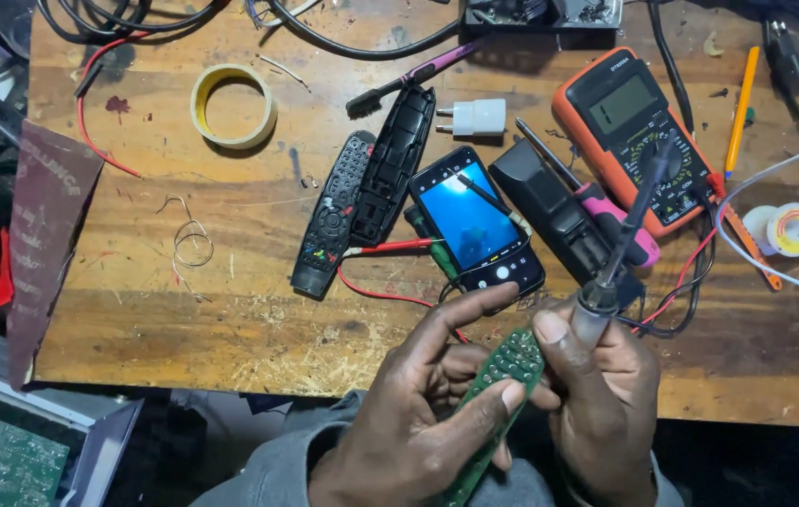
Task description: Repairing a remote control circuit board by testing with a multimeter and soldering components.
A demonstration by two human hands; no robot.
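Two hands, left hand fingers pinching green circuit board, right hand fingers gripping soldering iron

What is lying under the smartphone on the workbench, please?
A red probe lead and a green-handled tool run beneath the smartphone; their covered lengths cannot be seen.

I saw a long, narrow green circuit board held tilted over the near edge of the table, its upper end dotted with small round contact pads and its lower end running down and out of sight behind the fingers. Beside its upper end was a soldering iron, grey-collared with a dark slim handle slanting up and away over the bench, its tip hidden from me.
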